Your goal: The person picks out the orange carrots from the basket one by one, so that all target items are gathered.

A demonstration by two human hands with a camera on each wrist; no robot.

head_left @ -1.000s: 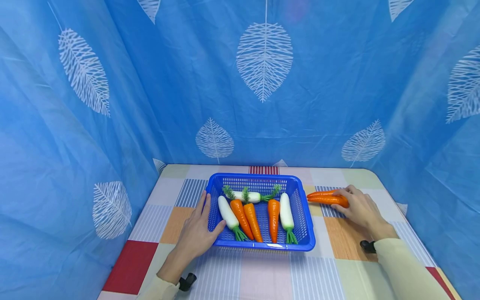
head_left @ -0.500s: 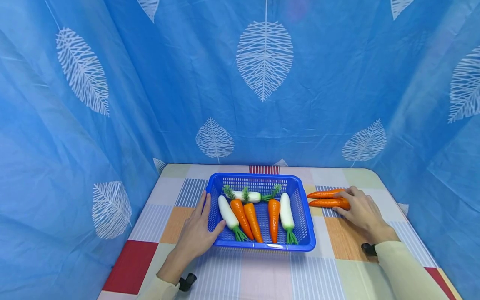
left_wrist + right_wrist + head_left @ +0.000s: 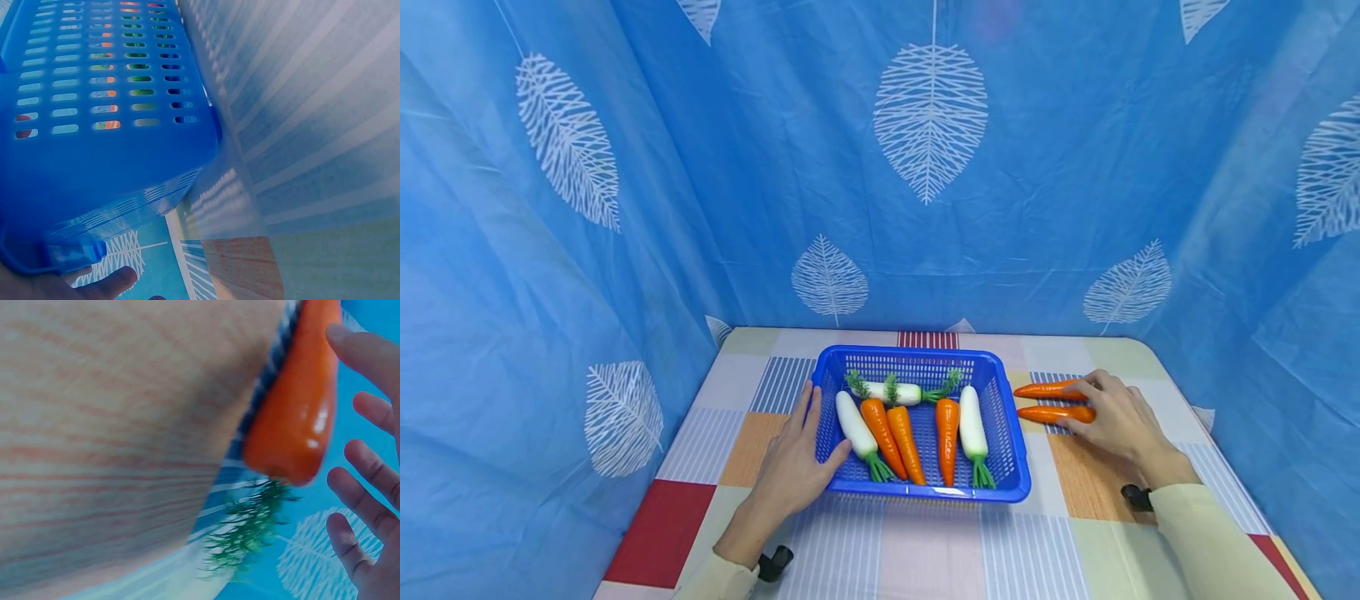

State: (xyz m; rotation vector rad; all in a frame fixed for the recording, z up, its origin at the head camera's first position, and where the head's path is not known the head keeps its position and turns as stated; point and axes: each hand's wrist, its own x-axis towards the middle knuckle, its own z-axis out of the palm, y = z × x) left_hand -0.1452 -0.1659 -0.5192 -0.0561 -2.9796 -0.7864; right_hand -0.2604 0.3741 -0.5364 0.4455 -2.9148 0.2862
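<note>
In the head view, my left hand rests on the left rim of a blue plastic basket, fingers straight and thumb extended along its near corner. My right hand is over two carrots lying roughly parallel on the cloth, right of the basket. Its thumb touches the near carrot, and its fingers reach over the far carrot. In the right wrist view a carrot with green leaves lies by the thumb, while the other fingers are spread apart. Both carrots' tops are hidden in the head view.
Inside the basket lie carrots and white radishes, several pieces in all. A patchwork tablecloth covers the table. Blue leaf-patterned curtains surround its back and sides.
The near carrot has shifted toward the person, so a gap has widened between the two carrots. The right hand's thumb has moved with it. The left hand and basket stay put.
</note>
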